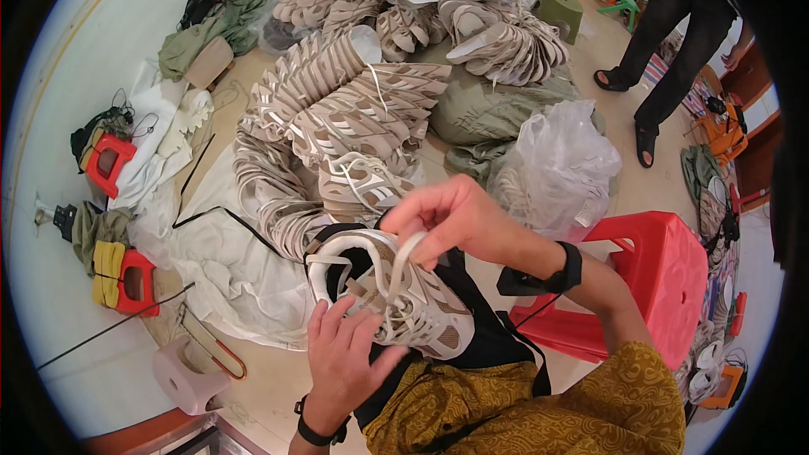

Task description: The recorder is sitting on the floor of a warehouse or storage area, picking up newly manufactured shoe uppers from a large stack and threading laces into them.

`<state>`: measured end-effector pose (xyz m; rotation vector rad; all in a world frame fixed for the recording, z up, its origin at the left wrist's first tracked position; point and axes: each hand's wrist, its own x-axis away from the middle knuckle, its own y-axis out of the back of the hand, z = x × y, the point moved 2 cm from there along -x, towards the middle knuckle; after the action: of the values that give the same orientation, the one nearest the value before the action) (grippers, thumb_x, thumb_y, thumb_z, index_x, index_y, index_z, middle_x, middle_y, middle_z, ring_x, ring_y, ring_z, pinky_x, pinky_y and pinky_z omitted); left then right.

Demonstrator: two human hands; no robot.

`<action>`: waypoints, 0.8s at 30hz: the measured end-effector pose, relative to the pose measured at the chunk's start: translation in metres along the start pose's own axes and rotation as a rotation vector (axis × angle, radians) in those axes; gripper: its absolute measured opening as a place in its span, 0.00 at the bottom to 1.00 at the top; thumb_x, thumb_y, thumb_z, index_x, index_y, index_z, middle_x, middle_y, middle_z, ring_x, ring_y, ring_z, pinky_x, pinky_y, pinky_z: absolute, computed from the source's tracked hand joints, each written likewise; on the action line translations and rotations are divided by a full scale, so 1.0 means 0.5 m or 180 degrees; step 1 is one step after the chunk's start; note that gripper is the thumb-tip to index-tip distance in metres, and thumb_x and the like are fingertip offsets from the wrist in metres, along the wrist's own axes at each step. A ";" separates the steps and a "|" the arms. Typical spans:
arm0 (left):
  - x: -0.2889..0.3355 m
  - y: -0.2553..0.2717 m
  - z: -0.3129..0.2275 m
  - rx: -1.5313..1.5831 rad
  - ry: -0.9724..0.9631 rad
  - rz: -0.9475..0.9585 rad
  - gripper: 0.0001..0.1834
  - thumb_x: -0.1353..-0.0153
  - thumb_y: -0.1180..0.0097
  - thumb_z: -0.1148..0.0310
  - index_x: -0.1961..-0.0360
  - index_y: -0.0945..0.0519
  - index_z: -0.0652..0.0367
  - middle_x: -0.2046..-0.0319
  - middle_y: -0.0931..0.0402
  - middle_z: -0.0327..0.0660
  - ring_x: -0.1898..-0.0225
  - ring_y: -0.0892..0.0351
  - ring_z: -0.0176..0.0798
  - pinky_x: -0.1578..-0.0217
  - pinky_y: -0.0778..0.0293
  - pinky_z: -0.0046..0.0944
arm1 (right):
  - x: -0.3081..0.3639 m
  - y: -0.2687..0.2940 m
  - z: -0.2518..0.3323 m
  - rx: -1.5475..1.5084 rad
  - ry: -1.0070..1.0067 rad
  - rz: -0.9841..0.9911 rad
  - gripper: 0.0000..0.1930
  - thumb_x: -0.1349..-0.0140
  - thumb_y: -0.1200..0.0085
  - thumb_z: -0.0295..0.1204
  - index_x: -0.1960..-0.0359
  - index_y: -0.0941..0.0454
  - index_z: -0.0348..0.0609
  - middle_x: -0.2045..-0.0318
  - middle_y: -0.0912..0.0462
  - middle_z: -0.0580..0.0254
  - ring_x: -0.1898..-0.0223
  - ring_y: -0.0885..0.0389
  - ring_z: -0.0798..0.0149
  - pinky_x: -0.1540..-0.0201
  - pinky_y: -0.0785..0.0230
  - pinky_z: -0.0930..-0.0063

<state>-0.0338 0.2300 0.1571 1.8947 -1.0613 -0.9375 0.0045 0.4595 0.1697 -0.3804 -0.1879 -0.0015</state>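
A beige and white sneaker upper [442, 320] rests on my lap, its padded opening towards the far left. My left hand [341, 362] grips its near side, fingers over the edge and thumb close to the laced rows. A flat cream shoelace [407, 265] runs up from the eyelets to my right hand [451, 219]. Thumb and forefinger of that hand pinch the lace above the upper. Just beyond stands a big heap of nested sneaker uppers [362, 109], some with white laces trailing.
A red plastic stool [645, 286] stands close by my right arm. Behind it lie a clear plastic bag [560, 160] and green sacks [489, 109]. White sheeting [236, 278] covers floor to the left, near a pink stool [190, 375]. A person in dark trousers [687, 25] stands far right.
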 end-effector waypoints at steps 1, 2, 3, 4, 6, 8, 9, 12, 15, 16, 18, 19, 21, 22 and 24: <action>0.001 -0.009 0.005 0.0001 0.0004 -0.0006 0.22 0.59 0.33 0.66 0.62 0.26 0.60 0.61 0.26 0.42 0.50 0.31 0.49 0.45 0.42 0.56 | -0.004 -0.008 0.002 0.0005 -0.0003 0.0005 0.24 0.56 0.43 0.15 0.52 0.25 0.34 0.71 0.20 0.58 0.69 0.21 0.69 0.67 0.30 0.80; 0.002 -0.016 0.009 -0.0063 -0.0064 -0.0109 0.19 0.58 0.34 0.70 0.64 0.25 0.60 0.62 0.25 0.42 0.52 0.29 0.49 0.47 0.39 0.54 | -0.007 -0.019 0.010 -0.0464 0.0493 0.0105 0.29 0.56 0.43 0.15 0.47 0.30 0.35 0.66 0.20 0.55 0.66 0.21 0.68 0.64 0.30 0.79; 0.003 -0.020 0.011 -0.0121 -0.0128 -0.0208 0.16 0.57 0.36 0.74 0.65 0.24 0.61 0.63 0.25 0.43 0.54 0.28 0.49 0.48 0.36 0.51 | -0.009 -0.023 0.015 -0.0936 0.0982 0.0202 0.33 0.57 0.44 0.14 0.43 0.34 0.37 0.61 0.20 0.52 0.63 0.20 0.66 0.61 0.30 0.78; 0.002 -0.020 0.012 -0.0115 -0.0120 -0.0212 0.16 0.57 0.36 0.74 0.65 0.24 0.61 0.63 0.25 0.43 0.54 0.28 0.49 0.48 0.36 0.51 | -0.012 -0.013 0.018 -0.0888 0.1226 0.0409 0.40 0.58 0.45 0.13 0.37 0.41 0.40 0.53 0.23 0.49 0.54 0.22 0.63 0.54 0.33 0.75; -0.004 -0.011 0.024 0.0737 0.0325 -0.0660 0.10 0.55 0.39 0.77 0.69 0.23 0.61 0.69 0.24 0.42 0.60 0.25 0.46 0.55 0.31 0.44 | -0.013 0.004 0.027 -0.0804 0.1404 0.0270 0.41 0.58 0.45 0.14 0.37 0.42 0.41 0.52 0.24 0.50 0.53 0.24 0.63 0.52 0.34 0.74; -0.011 -0.007 0.030 0.0963 0.0622 -0.0697 0.08 0.54 0.40 0.78 0.70 0.22 0.62 0.71 0.24 0.43 0.63 0.24 0.45 0.60 0.29 0.42 | -0.010 0.022 0.017 -0.0517 0.1673 0.0056 0.36 0.58 0.42 0.16 0.41 0.35 0.41 0.53 0.22 0.58 0.52 0.26 0.65 0.50 0.36 0.72; -0.012 -0.006 0.036 0.1176 0.0919 -0.0727 0.06 0.54 0.40 0.79 0.72 0.22 0.62 0.73 0.24 0.44 0.66 0.24 0.45 0.65 0.27 0.39 | -0.003 0.028 0.007 -0.0524 0.1647 0.0080 0.36 0.58 0.42 0.16 0.41 0.35 0.41 0.53 0.22 0.58 0.52 0.26 0.65 0.50 0.36 0.72; -0.021 -0.009 0.041 0.1208 0.0905 -0.0712 0.05 0.53 0.41 0.79 0.72 0.22 0.62 0.72 0.24 0.44 0.68 0.24 0.44 0.70 0.28 0.37 | 0.025 -0.005 -0.028 0.1883 0.1350 0.0719 0.22 0.56 0.35 0.24 0.54 0.23 0.42 0.57 0.20 0.62 0.55 0.24 0.61 0.51 0.36 0.69; -0.031 -0.015 0.042 0.1355 0.0910 -0.0601 0.06 0.53 0.41 0.78 0.71 0.22 0.62 0.73 0.24 0.44 0.68 0.25 0.45 0.69 0.28 0.38 | 0.035 -0.050 -0.063 0.2680 0.2045 0.0777 0.16 0.56 0.38 0.23 0.61 0.20 0.45 0.62 0.20 0.67 0.59 0.24 0.61 0.56 0.35 0.69; -0.031 -0.017 0.044 0.1373 0.0895 -0.0606 0.06 0.53 0.41 0.78 0.71 0.22 0.62 0.73 0.24 0.45 0.67 0.25 0.45 0.68 0.28 0.38 | 0.036 -0.058 -0.070 0.3119 0.2214 0.0792 0.17 0.57 0.39 0.23 0.61 0.20 0.46 0.63 0.21 0.68 0.61 0.25 0.62 0.59 0.35 0.69; -0.025 -0.022 0.049 0.1343 0.0877 -0.0615 0.06 0.53 0.40 0.78 0.71 0.22 0.62 0.73 0.25 0.45 0.67 0.25 0.46 0.67 0.29 0.39 | 0.031 -0.065 -0.084 0.3568 0.2471 0.0784 0.17 0.60 0.42 0.22 0.63 0.20 0.46 0.70 0.23 0.70 0.64 0.25 0.64 0.64 0.38 0.69; -0.021 -0.023 0.052 0.1313 0.0848 -0.0621 0.07 0.53 0.40 0.78 0.70 0.22 0.62 0.74 0.25 0.45 0.67 0.25 0.47 0.67 0.29 0.40 | 0.029 -0.066 -0.083 0.3561 0.2478 0.0802 0.17 0.60 0.42 0.22 0.63 0.20 0.46 0.70 0.23 0.70 0.64 0.25 0.64 0.64 0.38 0.69; -0.021 -0.026 0.056 0.1216 0.0657 -0.0699 0.08 0.54 0.39 0.78 0.70 0.22 0.61 0.73 0.25 0.45 0.67 0.25 0.47 0.66 0.29 0.41 | 0.031 -0.064 -0.083 0.3854 0.2484 0.0807 0.15 0.59 0.42 0.22 0.65 0.20 0.46 0.73 0.24 0.69 0.64 0.25 0.63 0.63 0.37 0.69; -0.021 -0.028 0.057 0.1127 0.0452 -0.0764 0.09 0.55 0.39 0.78 0.70 0.22 0.61 0.73 0.25 0.45 0.67 0.26 0.48 0.66 0.29 0.42 | 0.030 -0.063 -0.085 0.3852 0.2485 0.0823 0.15 0.59 0.42 0.22 0.65 0.20 0.46 0.73 0.24 0.69 0.64 0.25 0.63 0.63 0.37 0.69; -0.020 -0.034 0.062 0.1026 0.0258 -0.0827 0.10 0.57 0.38 0.77 0.70 0.22 0.61 0.74 0.26 0.44 0.67 0.26 0.47 0.67 0.29 0.42 | 0.029 -0.063 -0.088 0.3610 0.2890 0.0729 0.13 0.62 0.44 0.25 0.69 0.21 0.47 0.77 0.27 0.72 0.66 0.27 0.65 0.61 0.38 0.71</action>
<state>-0.0587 0.2373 0.1310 2.3604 -0.9785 -0.8603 0.0258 0.4146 0.1439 0.7475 0.7447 0.1503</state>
